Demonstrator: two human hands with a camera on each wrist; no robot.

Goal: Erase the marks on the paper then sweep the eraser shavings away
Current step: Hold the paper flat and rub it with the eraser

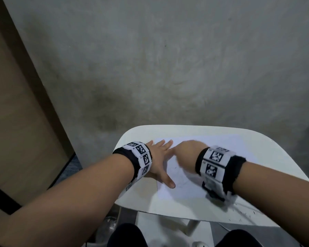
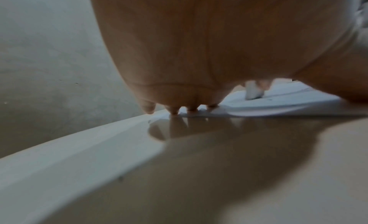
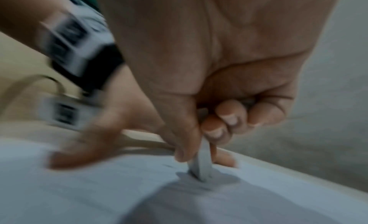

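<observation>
A white sheet of paper [image 1: 182, 190] lies on a small white table [image 1: 257, 157], with faint pencil marks [image 1: 184, 182] near its middle. My left hand [image 1: 160, 157] is spread flat, fingers straight, pressing the paper's left edge; its fingertips [image 2: 174, 111] touch the sheet. My right hand [image 1: 187, 153], blurred by motion, pinches a white eraser [image 3: 201, 169] between thumb and curled fingers, and the eraser's tip stands on the paper [image 3: 99, 188]. The eraser [image 2: 253, 92] also shows past my left palm. Dark eraser shavings [image 1: 246, 213] lie on the table's near right corner.
The table's rounded edge [image 1: 132, 204] drops to a grey concrete floor [image 1: 168, 68]. A brown panel [image 1: 16, 122] stands at the left. My knees [image 1: 125, 236] are under the table's near side.
</observation>
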